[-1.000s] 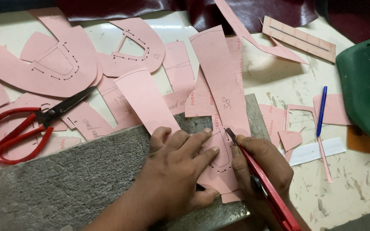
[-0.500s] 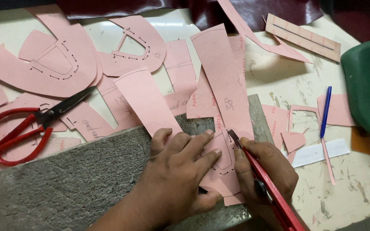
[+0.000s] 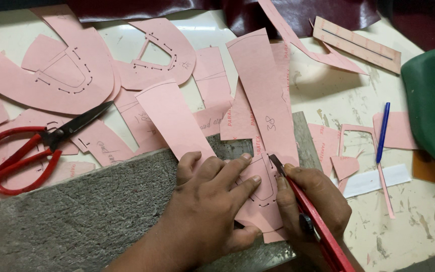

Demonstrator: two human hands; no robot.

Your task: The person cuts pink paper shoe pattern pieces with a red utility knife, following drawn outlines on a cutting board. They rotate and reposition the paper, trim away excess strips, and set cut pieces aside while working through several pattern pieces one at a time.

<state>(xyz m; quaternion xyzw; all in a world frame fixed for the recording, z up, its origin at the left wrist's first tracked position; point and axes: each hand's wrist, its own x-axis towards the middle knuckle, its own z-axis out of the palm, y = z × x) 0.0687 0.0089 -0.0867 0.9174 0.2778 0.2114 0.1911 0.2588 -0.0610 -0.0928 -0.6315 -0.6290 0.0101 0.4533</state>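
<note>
My left hand (image 3: 212, 201) lies flat, fingers spread, pressing a small pink card pattern piece (image 3: 263, 189) onto a grey cutting slab (image 3: 86, 211). My right hand (image 3: 313, 201) grips a red utility knife (image 3: 310, 214). Its blade tip touches the upper right edge of that pink piece, just beside my left fingertips. A long pink card strip (image 3: 265, 90) runs from the slab up toward the back of the table.
Red-handled scissors (image 3: 31, 148) lie at the left on several pink pattern pieces (image 3: 66, 75). A blue pen (image 3: 382, 132) and a white strip (image 3: 373, 180) sit at the right, near a green object (image 3: 434, 100). Dark maroon leather (image 3: 237, 12) lies along the back edge.
The knife tip has crept slightly along the pink piece's edge. My left hand stays pressed in place; the view shifted a little.
</note>
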